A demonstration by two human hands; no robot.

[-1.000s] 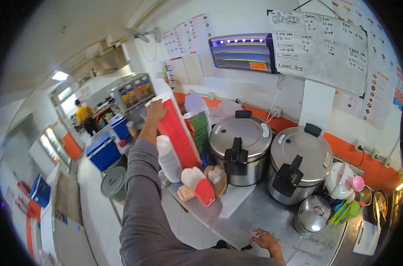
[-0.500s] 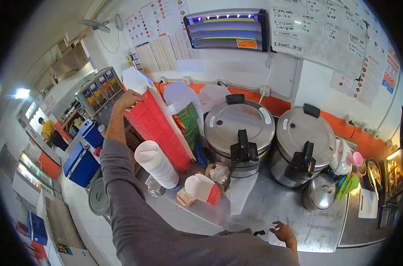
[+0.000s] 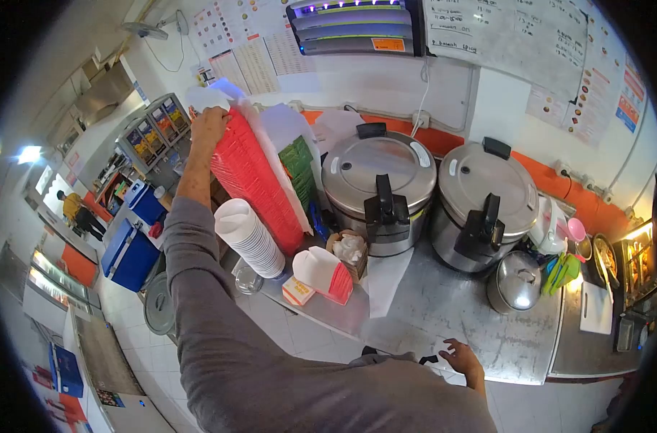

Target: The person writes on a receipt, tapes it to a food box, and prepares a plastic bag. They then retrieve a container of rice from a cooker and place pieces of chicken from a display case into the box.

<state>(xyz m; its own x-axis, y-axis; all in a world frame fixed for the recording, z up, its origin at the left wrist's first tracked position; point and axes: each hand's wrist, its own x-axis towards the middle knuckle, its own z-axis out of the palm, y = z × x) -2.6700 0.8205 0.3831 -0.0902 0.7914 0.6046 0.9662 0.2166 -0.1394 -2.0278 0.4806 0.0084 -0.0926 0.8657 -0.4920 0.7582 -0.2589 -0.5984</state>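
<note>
My left hand (image 3: 210, 128) is at the top end of a tall leaning stack of red paper food boxes (image 3: 256, 180), its fingers curled over the upper edge. Beside that stack leans a green stack of boxes (image 3: 297, 166). In front stand nested white paper cups (image 3: 247, 238), a single red-and-white paper box (image 3: 323, 274) and a small orange-and-white carton (image 3: 297, 291). Low over the counter's front edge, my right hand (image 3: 462, 359) hangs with its fingers loosely bent and apart, holding nothing; the large cookers are beyond it.
Two steel cookers (image 3: 379, 166) with black handles stand along the wall. To their right are a lidded pot (image 3: 514, 281), green utensils (image 3: 562, 274) and a white cutting board (image 3: 596, 308). Blue coolers (image 3: 128, 256) sit at left. A person in yellow (image 3: 74, 207) is far behind.
The view has tilted down, so the counter and its items sit higher in it. My left hand stays at the stack's top, shifted slightly along it. My right hand hardly moves.
</note>
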